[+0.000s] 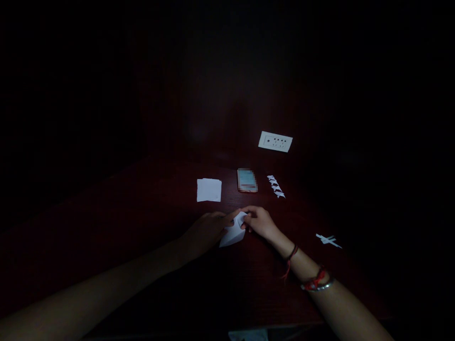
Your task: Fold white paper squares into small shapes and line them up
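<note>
Between my two hands is a small sheet of white paper [232,235], partly folded and tilted over the dark red table. My left hand [212,226] grips its left side, with the fingers reaching along the upper edge. At the upper right corner, my right hand [260,221] pinches the paper between thumb and fingers. Some fingertips of both hands are hidden or dim. Beyond my left hand lies a stack of white paper squares [209,190]. Past my right hand rests a row of small folded paper pieces [276,186].
A phone [247,180] with a lit, blurred screen lies at the back of the table [159,189]. Thin paper strips [328,240] cross each other at right. A white socket panel [275,141] is on the back wall. Something pale [248,335] shows below the front edge.
</note>
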`<state>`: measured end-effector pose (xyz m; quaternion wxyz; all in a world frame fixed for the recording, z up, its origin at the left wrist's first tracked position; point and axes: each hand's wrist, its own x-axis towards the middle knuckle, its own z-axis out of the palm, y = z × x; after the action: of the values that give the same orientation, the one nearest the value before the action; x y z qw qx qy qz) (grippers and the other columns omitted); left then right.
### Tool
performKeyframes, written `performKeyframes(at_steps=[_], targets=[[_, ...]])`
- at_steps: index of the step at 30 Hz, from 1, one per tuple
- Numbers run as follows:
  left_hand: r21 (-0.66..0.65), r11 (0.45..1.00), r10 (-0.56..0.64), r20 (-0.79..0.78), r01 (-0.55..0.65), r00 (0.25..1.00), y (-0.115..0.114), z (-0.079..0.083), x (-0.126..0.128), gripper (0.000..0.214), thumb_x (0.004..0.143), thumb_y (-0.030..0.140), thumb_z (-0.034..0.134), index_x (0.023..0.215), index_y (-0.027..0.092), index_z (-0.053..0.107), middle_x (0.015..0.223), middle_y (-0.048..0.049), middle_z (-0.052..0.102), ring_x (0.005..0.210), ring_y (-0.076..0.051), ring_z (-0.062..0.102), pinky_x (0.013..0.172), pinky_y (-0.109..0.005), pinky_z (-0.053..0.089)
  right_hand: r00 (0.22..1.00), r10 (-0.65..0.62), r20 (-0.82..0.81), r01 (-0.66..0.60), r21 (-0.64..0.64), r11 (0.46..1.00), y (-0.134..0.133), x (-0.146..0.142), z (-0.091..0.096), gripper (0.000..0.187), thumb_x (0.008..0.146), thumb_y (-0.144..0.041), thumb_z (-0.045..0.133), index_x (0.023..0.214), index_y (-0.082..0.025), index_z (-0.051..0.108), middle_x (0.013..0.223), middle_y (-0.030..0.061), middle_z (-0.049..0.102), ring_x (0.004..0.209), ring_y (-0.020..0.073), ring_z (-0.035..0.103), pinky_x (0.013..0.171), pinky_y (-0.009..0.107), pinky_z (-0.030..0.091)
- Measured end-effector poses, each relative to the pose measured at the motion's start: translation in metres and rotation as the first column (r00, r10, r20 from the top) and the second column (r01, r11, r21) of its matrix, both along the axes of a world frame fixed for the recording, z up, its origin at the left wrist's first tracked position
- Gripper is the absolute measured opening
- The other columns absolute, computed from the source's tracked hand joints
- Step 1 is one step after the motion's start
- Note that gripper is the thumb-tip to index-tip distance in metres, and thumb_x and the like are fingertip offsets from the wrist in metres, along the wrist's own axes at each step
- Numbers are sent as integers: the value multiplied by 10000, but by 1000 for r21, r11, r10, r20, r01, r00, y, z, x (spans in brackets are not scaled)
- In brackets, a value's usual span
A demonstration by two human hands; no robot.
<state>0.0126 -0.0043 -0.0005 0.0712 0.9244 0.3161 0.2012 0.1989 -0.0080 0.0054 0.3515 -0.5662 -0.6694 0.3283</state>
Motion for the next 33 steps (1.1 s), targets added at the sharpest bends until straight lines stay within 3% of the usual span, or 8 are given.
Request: performKeyframes(at_steps=[4, 10, 15, 20, 24, 29, 33], targets=[[-21, 999, -27, 42, 28, 999, 2, -4, -2, 621, 763, 114, 445, 1292, 254, 151, 993, -16, 551, 907, -168, 486, 771, -301, 367, 1000, 26, 10, -26, 10, 1000, -1, 1, 0, 249, 669, -126, 455, 865, -161, 606, 555, -6, 610, 361, 45, 449, 381, 147, 381], [-61, 998, -19, 88, 24, 996, 8, -13, -6, 617, 778, 162, 476, 1288, 253, 141, 1026, 0, 551, 970, -165, 466, 807, -295, 351, 996, 39, -84, -46, -89, 995, 0, 0, -1, 225, 673, -182, 499, 848, -119, 625, 622, 27, 630, 460, 71, 515, 437, 165, 422], [-96, 995, -11, 95, 20, 995, 7, -14, -7, 582, 795, 177, 455, 1285, 249, 148, 1049, 5, 552, 1008, -153, 455, 830, -291, 333, 993, 51, -109, -66, -134, 989, -1, 1, 0, 231, 704, -250, 499, 798, -99, 647, 612, 38, 633, 437, 59, 487, 446, 171, 413], [-63, 998, 2, 78, 3, 997, 6, -10, -9, 572, 781, 215, 474, 1275, 242, 185, 1024, 5, 570, 1002, -168, 458, 835, -314, 316, 981, 66, -183, -95, -150, 984, -5, 0, 3, 184, 678, -162, 512, 794, -104, 643, 600, 24, 621, 484, 64, 504, 456, 165, 409], [-56, 997, 54, 80, -50, 995, 8, -8, -10, 576, 763, 255, 497, 1265, 243, 216, 966, 7, 584, 948, -174, 482, 824, -320, 316, 983, 50, -176, -75, -141, 987, -5, 0, 2, 163, 650, -121, 524, 767, -107, 636, 616, 25, 619, 504, 72, 514, 440, 160, 398], [-49, 996, 73, 97, -68, 993, 12, -8, -9, 568, 718, 266, 539, 1231, 203, 302, 1072, -51, 485, 979, -204, 433, 814, -321, 335, 992, 31, -118, -43, -101, 994, -2, 0, -4, 212, 618, -120, 561, 821, -121, 624, 624, 12, 609, 478, 66, 492, 444, 169, 395], [-100, 994, 56, 136, -42, 989, 7, -1, -6, 410, 730, 331, 521, 1101, 179, 433, 1027, -49, 484, 941, -198, 443, 795, -311, 352, 997, -6, -80, 7, 5, 1000, -4, -2, -5, 266, 589, -115, 582, 852, -142, 616, 700, 9, 614, 563, 86, 527, 516, 188, 423]])
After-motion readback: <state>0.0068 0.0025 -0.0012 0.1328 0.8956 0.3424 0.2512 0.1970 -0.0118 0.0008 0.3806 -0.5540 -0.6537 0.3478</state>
